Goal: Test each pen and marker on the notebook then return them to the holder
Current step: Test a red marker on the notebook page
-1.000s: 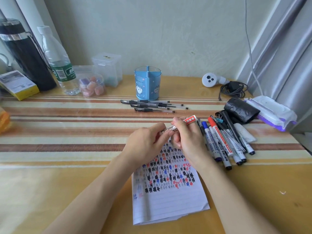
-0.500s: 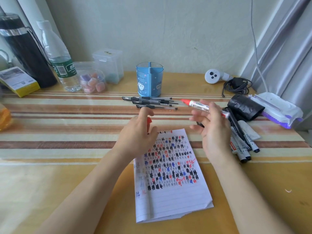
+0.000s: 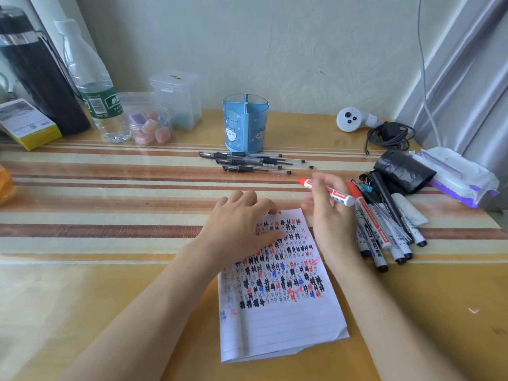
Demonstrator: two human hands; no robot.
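A lined notebook (image 3: pixel 275 320) covered in black, red and blue test marks lies on the table in front of me. My left hand (image 3: pixel 239 226) rests on its upper left corner, fingers bent, with a bit of the red cap (image 3: pixel 278 212) showing at the fingertips. My right hand (image 3: pixel 327 213) grips an uncapped red marker (image 3: pixel 334 194) above the notebook's top right corner, tip pointing left. The blue pen holder (image 3: pixel 245 125) stands behind, with no pens showing above its rim. Several black gel pens (image 3: pixel 253 161) lie before it. A pile of markers (image 3: pixel 384 232) lies to the right.
Along the back left stand a black flask (image 3: pixel 35 75), a water bottle (image 3: pixel 93 86), a jar of coloured cubes (image 3: pixel 149 125), a clear box (image 3: pixel 176 97) and a yellow box (image 3: pixel 27 123). At the right are a white controller (image 3: pixel 354 119), a coiled cable (image 3: pixel 390 134), a black roll (image 3: pixel 404 171) and a wipes pack (image 3: pixel 456 174).
The two hands pulled the cap off the red marker and parted. My left hand came down onto the notebook with the cap; my right hand turned the marker, tip to the left.
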